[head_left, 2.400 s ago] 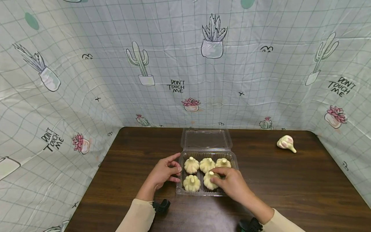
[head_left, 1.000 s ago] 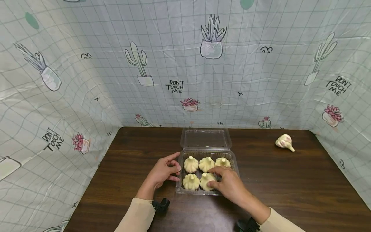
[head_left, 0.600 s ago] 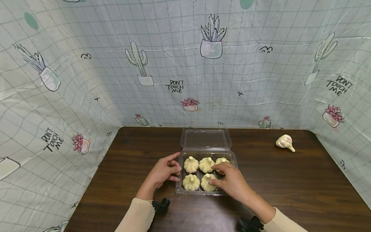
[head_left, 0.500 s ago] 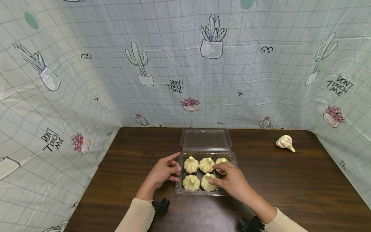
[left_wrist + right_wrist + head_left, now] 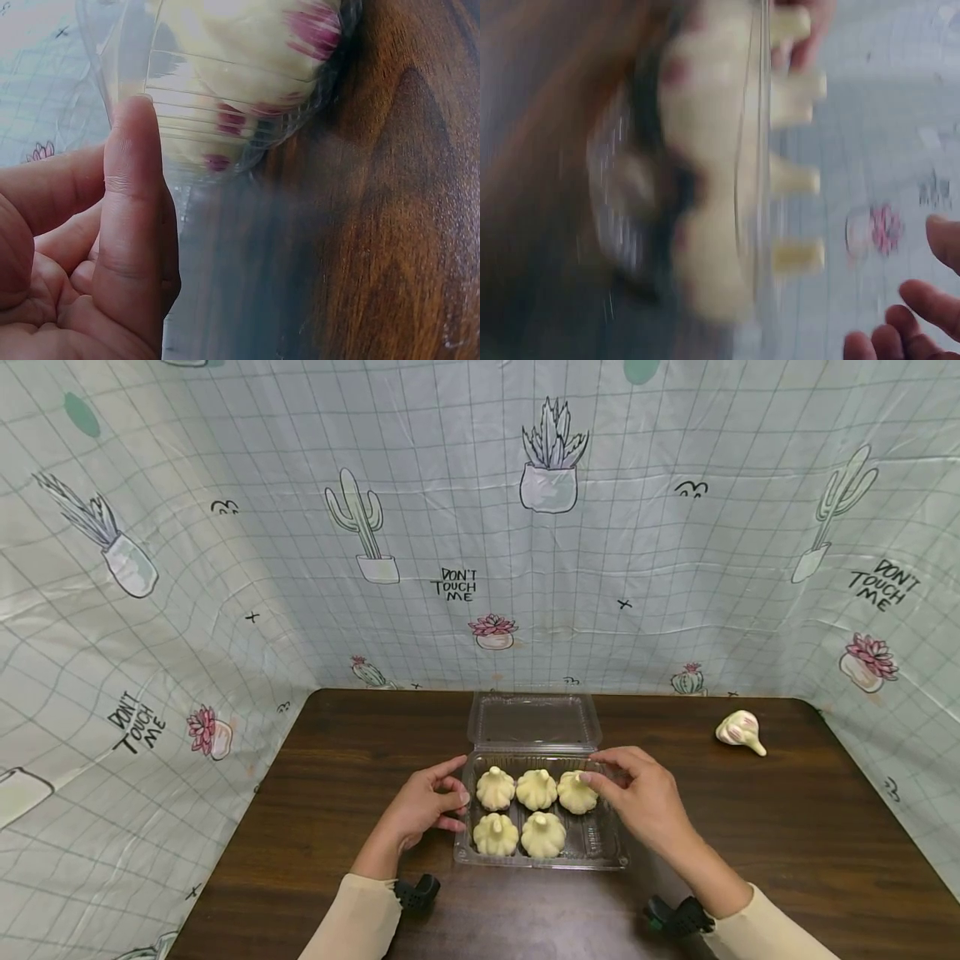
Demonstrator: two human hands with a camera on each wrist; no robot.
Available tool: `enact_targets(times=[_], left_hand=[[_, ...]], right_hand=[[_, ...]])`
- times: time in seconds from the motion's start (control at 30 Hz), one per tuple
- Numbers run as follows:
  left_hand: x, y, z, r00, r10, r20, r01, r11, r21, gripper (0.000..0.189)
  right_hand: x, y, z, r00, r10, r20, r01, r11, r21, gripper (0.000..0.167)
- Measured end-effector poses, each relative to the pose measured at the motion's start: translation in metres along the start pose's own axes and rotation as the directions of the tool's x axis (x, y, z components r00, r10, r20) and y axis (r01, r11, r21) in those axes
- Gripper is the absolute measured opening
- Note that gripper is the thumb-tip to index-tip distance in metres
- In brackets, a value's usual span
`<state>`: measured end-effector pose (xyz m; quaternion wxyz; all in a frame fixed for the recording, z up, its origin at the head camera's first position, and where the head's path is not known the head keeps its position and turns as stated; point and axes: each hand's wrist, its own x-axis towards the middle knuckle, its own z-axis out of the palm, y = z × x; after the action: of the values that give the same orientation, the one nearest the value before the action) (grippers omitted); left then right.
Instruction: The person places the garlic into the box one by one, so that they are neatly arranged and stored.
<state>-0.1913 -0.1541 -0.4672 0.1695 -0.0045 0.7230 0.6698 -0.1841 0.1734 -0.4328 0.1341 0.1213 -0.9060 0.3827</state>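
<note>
A clear plastic clamshell box lies with its lid folded back. Cream-coloured garlic bulbs stand stem-up in it, three in the back row and two in front; bare plastic shows at the front right. My left hand is at the box's left wall, the thumb touching it in the left wrist view, the index finger extended. My right hand hovers by the right rim, fingers loosely spread; the thumb overlaps the back right bulb in the head view. The right wrist view is blurred but shows these fingers holding nothing.
One more garlic bulb, streaked pink, lies on its side at the back right of the brown wooden table. A patterned curtain hangs behind and along both sides of the table.
My right hand has let go of the front middle bulb and moved to the right and back. That bulb shifted left, then stayed in the box. The left hand has kept its place.
</note>
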Motion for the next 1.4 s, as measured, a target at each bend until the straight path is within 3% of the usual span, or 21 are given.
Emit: enact_targets(times=[0.17, 0.27, 0.47, 0.7, 0.83, 0.97, 1.1, 1.4], left_hand=[[-0.001, 0.000, 0.000, 1.000, 0.001, 0.003, -0.001, 1.000, 0.000, 0.066], [-0.001, 0.000, 0.001, 1.000, 0.002, 0.001, -0.002, 1.000, 0.000, 0.066], [-0.001, 0.000, 0.000, 1.000, 0.002, -0.006, -0.002, 1.000, 0.005, 0.066], [-0.001, 0.000, -0.001, 1.000, 0.002, -0.001, -0.002, 1.000, 0.013, 0.066], [-0.001, 0.002, 0.000, 1.000, -0.002, -0.002, 0.002, 1.000, 0.019, 0.066], [0.000, 0.002, 0.001, 1.000, -0.006, 0.000, 0.006, 1.000, 0.021, 0.066], [0.000, 0.002, 0.001, 1.000, -0.009, 0.003, 0.009, 1.000, 0.018, 0.066], [0.000, 0.001, 0.000, 1.000, -0.010, 0.000, 0.010, 1.000, 0.015, 0.066]], right_hand=[[0.014, 0.032, -0.025, 0.984, -0.067, -0.164, 0.053, 0.995, -0.089, 0.035], [0.024, 0.055, -0.042, 0.971, -0.096, -0.220, 0.063, 0.986, -0.151, 0.043], [0.042, 0.103, -0.079, 0.975, -0.062, -0.215, 0.008, 0.970, -0.243, 0.059], [0.053, 0.145, -0.104, 0.995, -0.022, -0.093, -0.009, 0.949, -0.316, 0.072], [0.056, 0.174, -0.113, 0.995, -0.104, -0.011, 0.091, 0.918, -0.386, 0.079], [0.059, 0.203, -0.122, 0.973, -0.215, 0.087, 0.230, 0.852, -0.471, 0.084], [0.063, 0.223, -0.130, 0.956, -0.239, 0.169, 0.293, 0.807, -0.513, 0.086], [0.067, 0.242, -0.131, 0.959, -0.177, 0.221, 0.269, 0.814, -0.516, 0.077]])
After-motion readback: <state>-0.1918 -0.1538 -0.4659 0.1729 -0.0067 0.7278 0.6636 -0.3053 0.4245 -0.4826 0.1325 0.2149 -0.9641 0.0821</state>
